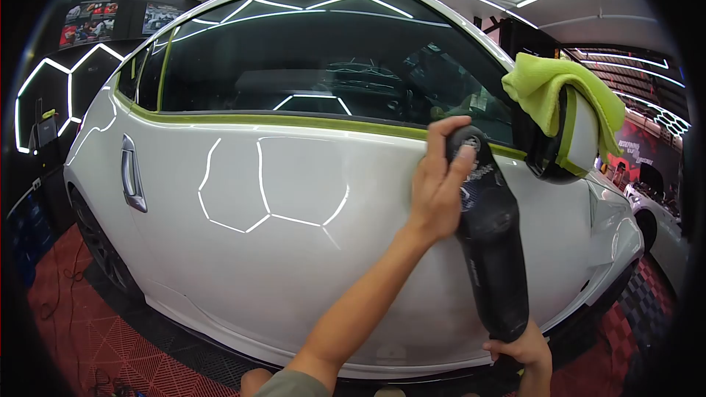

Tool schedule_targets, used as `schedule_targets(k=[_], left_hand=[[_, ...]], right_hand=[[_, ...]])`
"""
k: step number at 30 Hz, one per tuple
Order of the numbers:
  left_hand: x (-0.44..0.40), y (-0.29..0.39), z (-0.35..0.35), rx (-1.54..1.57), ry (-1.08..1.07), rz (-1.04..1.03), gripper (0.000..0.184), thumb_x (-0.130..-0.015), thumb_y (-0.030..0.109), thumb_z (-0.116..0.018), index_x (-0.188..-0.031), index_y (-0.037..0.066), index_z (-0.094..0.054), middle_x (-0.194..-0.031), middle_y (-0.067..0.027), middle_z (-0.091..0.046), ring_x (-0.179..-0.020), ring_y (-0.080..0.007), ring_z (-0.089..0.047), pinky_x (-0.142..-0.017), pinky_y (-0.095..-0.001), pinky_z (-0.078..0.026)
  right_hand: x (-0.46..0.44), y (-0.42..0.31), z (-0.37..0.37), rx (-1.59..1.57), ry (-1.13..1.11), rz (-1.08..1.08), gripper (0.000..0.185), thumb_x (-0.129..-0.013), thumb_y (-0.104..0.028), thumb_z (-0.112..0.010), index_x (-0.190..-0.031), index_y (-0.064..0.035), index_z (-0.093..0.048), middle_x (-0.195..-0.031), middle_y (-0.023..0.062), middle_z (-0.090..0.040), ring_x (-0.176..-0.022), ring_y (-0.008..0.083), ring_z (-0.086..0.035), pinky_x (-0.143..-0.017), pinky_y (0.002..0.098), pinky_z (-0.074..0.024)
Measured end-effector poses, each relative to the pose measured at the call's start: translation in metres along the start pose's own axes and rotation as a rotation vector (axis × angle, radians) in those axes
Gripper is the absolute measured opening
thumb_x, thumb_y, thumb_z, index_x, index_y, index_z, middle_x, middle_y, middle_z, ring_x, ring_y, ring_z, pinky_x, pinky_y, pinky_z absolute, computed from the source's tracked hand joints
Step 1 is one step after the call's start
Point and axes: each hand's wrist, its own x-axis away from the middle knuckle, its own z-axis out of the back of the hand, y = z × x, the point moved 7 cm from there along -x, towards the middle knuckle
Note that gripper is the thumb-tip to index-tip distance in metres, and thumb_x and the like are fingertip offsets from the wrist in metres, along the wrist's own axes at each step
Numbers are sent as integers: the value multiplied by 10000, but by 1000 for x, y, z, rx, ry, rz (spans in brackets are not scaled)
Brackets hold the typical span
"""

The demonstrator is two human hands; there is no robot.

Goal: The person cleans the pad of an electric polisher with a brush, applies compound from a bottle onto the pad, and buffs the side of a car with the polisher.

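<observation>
A black car polisher (493, 250) is held upright against the white car door (316, 265), below the side window. My left hand (439, 184) grips its upper head end, fingers wrapped over the top and thumb along the front. At the lower end, my right hand (523, 349) is closed around the rear of the body, with some fingers hidden behind it. The pad on the polisher's far side cannot be seen. Green masking tape (294, 123) runs along the window's lower edge. To the right, a lime-green microfiber towel (562, 92) lies draped over the side mirror (585, 132).
A chrome door handle (132, 173) sits toward the left of the door. Red and black floor tiles (169, 349) lie beneath the car, with a cable (73, 272) at the left. Another white car (654, 202) stands at the far right.
</observation>
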Motion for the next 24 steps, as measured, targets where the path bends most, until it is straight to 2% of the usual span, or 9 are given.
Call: schedule_targets(k=[4,5,6,9,15,17,18,22,24], left_hand=[[1,21,50,88,76,-23,400,-1009,229,-527,-1362,46,-481,-1069,-94,-610,-954,-114,-591,-860,-224,-477],[0,30,57,91,90,-49,460,-1015,247,-464,-1394,-5,-404,-1081,-234,-668,-991,-253,-687,-899,-348,-560],[0,34,65,92,100,-71,470,-1015,262,-462,-1393,-10,-403,-1079,-242,-665,-990,-266,-688,-898,-359,-564],[2,33,68,83,105,-105,481,-1020,291,-444,-1385,-18,-400,-1075,-255,-658,-994,-286,-684,-893,-380,-572],[6,11,12,108,72,-36,430,-1007,196,-453,-1381,-10,-404,-1098,-226,-653,-997,-217,-663,-894,-318,-541],[7,4,-6,67,47,-22,470,-1025,282,-459,-1385,-13,-397,-1102,-246,-663,-993,-247,-677,-884,-341,-556],[7,1,-12,55,33,-24,459,-1027,270,-448,-1388,-9,-394,-1106,-244,-664,-981,-232,-677,-878,-322,-554],[13,-9,-37,50,17,6,451,-1020,256,-427,-1388,-2,-389,-1112,-249,-661,-979,-228,-668,-881,-303,-541],[16,-9,-44,37,31,1,451,-1014,245,-422,-1391,-1,-386,-1107,-250,-660,-987,-230,-667,-891,-311,-539]], right_hand=[[-16,-26,-37,120,-159,27,470,-681,-184,-927,-967,24,-619,-678,39,-651,-561,111,-642,-523,284,-511],[-19,-22,-47,114,-203,-67,537,-694,-253,-922,-1036,38,-628,-787,79,-691,-679,158,-681,-627,322,-547],[-23,-31,-53,168,-184,46,641,-696,-316,-916,-1130,53,-623,-926,125,-709,-860,222,-694,-788,360,-548],[-29,-26,-57,158,-223,31,713,-697,-351,-909,-1197,58,-608,-1037,165,-705,-1004,264,-668,-914,372,-509],[-18,-9,-9,109,-149,118,695,-679,-317,-914,-1173,66,-609,-1005,141,-707,-957,241,-669,-877,366,-516],[-12,1,6,85,-152,-18,663,-677,-301,-916,-1140,66,-616,-986,117,-704,-951,248,-667,-890,374,-511],[-10,1,12,65,-120,36,596,-682,-272,-917,-1072,67,-619,-884,92,-686,-807,205,-682,-767,346,-548],[-9,18,28,-27,-182,-14,545,-690,-244,-915,-1020,67,-613,-775,66,-654,-633,141,-651,-596,286,-537],[-11,24,38,-71,-151,47,509,-692,-228,-915,-980,57,-607,-705,43,-618,-508,83,-588,-465,230,-473]])
